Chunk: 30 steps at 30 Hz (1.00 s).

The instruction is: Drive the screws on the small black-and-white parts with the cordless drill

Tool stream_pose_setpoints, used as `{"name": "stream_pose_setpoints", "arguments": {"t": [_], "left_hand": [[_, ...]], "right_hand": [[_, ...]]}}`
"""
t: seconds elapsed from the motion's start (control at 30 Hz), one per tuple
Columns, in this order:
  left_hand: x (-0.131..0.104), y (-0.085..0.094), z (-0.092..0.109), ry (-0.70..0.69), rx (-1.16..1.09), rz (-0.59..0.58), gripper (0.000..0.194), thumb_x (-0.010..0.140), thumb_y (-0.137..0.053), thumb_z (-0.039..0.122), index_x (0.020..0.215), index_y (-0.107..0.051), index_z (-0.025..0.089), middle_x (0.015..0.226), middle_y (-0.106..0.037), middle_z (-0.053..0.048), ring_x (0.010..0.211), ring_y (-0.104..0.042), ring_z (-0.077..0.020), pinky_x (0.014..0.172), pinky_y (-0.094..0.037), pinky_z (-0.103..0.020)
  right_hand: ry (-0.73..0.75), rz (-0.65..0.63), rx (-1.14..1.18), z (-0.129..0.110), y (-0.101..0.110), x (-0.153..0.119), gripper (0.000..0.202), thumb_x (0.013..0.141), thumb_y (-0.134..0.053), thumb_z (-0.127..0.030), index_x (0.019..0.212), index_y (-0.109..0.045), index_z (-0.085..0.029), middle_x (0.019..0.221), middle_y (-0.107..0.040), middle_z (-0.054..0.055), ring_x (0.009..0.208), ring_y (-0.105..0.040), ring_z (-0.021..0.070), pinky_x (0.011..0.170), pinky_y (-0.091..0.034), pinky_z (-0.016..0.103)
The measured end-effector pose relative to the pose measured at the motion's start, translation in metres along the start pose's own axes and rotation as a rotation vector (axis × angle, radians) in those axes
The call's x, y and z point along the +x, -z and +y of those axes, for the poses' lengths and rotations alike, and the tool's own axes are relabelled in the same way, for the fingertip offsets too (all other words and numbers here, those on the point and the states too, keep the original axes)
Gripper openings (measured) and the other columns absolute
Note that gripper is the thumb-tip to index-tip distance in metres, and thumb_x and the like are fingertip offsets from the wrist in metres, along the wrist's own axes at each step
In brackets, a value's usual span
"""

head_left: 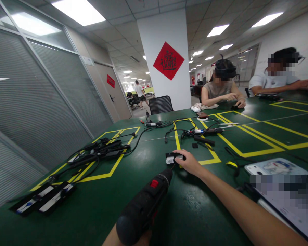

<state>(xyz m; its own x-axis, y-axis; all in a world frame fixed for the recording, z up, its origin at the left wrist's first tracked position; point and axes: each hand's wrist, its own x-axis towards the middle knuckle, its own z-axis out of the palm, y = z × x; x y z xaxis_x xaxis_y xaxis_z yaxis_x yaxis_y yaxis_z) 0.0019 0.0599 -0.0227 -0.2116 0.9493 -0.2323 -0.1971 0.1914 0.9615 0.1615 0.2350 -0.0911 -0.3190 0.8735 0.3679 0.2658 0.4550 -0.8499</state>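
A black cordless drill [146, 205] with a red switch on top is in my left hand [141, 237]. Most of that hand is hidden beneath the tool's body. The drill points up and to the right, its chuck and thin bit reaching toward a small black box-shaped part [170, 159] with a white label. My right hand [188, 162] pinches this part against the green table [195, 201]. The bit's tip ends close to the part; whether they touch I cannot tell.
Black cables and adapters [102, 150] lie tangled at left, near two black-and-white strips [58, 196]. Ahead are a pen-like tool [206, 131] and a small black block [194, 145]. A phone [277, 166] and a screen [284, 205] sit at right. Two people sit across the table.
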Motion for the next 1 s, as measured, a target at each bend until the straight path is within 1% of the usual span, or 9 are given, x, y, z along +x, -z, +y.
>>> {"name": "stream_pose_setpoints", "arguments": {"t": [0.07,0.17,0.23,0.33,0.43,0.63,0.73,0.87,1.0], "left_hand": [[0.002,0.004,-0.005,-0.032,0.042,0.006,0.034,0.081,-0.034,0.02,0.106,-0.057,0.017,0.119,-0.057,-0.001,0.114,-0.048,-0.0197,0.1,-0.035,-0.035],[0.005,0.013,-0.011,0.115,0.208,0.037,0.04,0.085,-0.028,0.028,0.117,-0.047,0.015,0.119,-0.057,-0.006,0.108,-0.054,-0.0222,0.093,-0.042,-0.041],[0.007,0.016,-0.012,0.091,0.257,-0.019,0.041,0.086,-0.025,0.028,0.119,-0.046,0.018,0.121,-0.055,-0.003,0.109,-0.053,-0.021,0.092,-0.044,-0.04],[0.01,0.016,-0.012,0.037,0.181,-0.033,0.04,0.086,-0.026,0.028,0.118,-0.047,0.019,0.125,-0.052,-0.001,0.117,-0.045,-0.02,0.098,-0.038,-0.039],[0.009,0.014,-0.009,0.15,0.033,-0.017,0.036,0.084,-0.034,0.031,0.114,-0.05,0.019,0.118,-0.057,-0.001,0.119,-0.043,-0.0204,0.104,-0.029,-0.04],[0.009,0.015,-0.009,0.055,-0.07,-0.187,0.038,0.085,-0.029,0.032,0.113,-0.052,0.02,0.127,-0.049,0.001,0.124,-0.035,-0.0175,0.108,-0.019,-0.038],[0.014,0.019,-0.013,0.07,-0.032,-0.206,0.039,0.085,-0.029,0.035,0.112,-0.054,0.024,0.125,-0.052,0.003,0.124,-0.035,-0.0182,0.106,-0.025,-0.039],[0.018,0.021,-0.021,0.034,0.059,-0.118,0.034,0.085,-0.032,0.03,0.106,-0.058,0.026,0.117,-0.058,0.003,0.119,-0.042,-0.0226,0.103,-0.029,-0.044],[0.017,0.013,-0.02,0.07,-0.006,-0.184,0.035,0.087,-0.031,0.027,0.112,-0.054,0.025,0.125,-0.051,0.005,0.124,-0.035,-0.0159,0.106,-0.027,-0.036]], "right_hand": [[-0.005,-0.001,-0.001,-0.001,0.0,0.0,0.036,0.073,-0.051,-0.024,0.108,-0.057,-0.02,0.102,-0.056,0.004,0.093,-0.053,0.0168,0.086,-0.039,0.029],[-0.005,-0.002,0.001,-0.002,0.0,0.0,0.036,0.073,-0.051,-0.024,0.109,-0.057,-0.02,0.103,-0.056,0.005,0.094,-0.053,0.0172,0.086,-0.039,0.03],[-0.008,-0.002,-0.001,-0.002,0.0,0.0,0.036,0.073,-0.052,-0.024,0.108,-0.057,-0.02,0.103,-0.056,0.005,0.094,-0.053,0.0174,0.087,-0.039,0.03],[-0.003,-0.002,-0.004,0.001,0.0,0.001,0.036,0.073,-0.052,-0.024,0.108,-0.057,-0.02,0.103,-0.056,0.005,0.093,-0.053,0.0172,0.087,-0.039,0.03],[0.017,0.0,-0.009,0.002,-0.001,0.001,0.036,0.073,-0.052,-0.024,0.108,-0.057,-0.02,0.103,-0.056,0.004,0.094,-0.053,0.0168,0.087,-0.039,0.029],[0.025,0.006,-0.006,0.002,-0.001,0.001,0.036,0.072,-0.052,-0.023,0.108,-0.058,-0.02,0.103,-0.057,0.005,0.094,-0.053,0.017,0.087,-0.038,0.03],[0.013,0.001,-0.002,0.001,0.0,0.001,0.036,0.073,-0.052,-0.024,0.108,-0.058,-0.02,0.104,-0.057,0.005,0.094,-0.053,0.0171,0.087,-0.038,0.03],[0.008,0.003,-0.006,0.0,0.0,0.0,0.036,0.072,-0.052,-0.024,0.108,-0.057,-0.02,0.104,-0.057,0.005,0.095,-0.053,0.0172,0.088,-0.038,0.03],[0.005,0.002,-0.002,-0.001,0.001,0.0,0.037,0.072,-0.052,-0.024,0.109,-0.057,-0.02,0.104,-0.057,0.005,0.095,-0.053,0.0175,0.088,-0.038,0.031]]}}
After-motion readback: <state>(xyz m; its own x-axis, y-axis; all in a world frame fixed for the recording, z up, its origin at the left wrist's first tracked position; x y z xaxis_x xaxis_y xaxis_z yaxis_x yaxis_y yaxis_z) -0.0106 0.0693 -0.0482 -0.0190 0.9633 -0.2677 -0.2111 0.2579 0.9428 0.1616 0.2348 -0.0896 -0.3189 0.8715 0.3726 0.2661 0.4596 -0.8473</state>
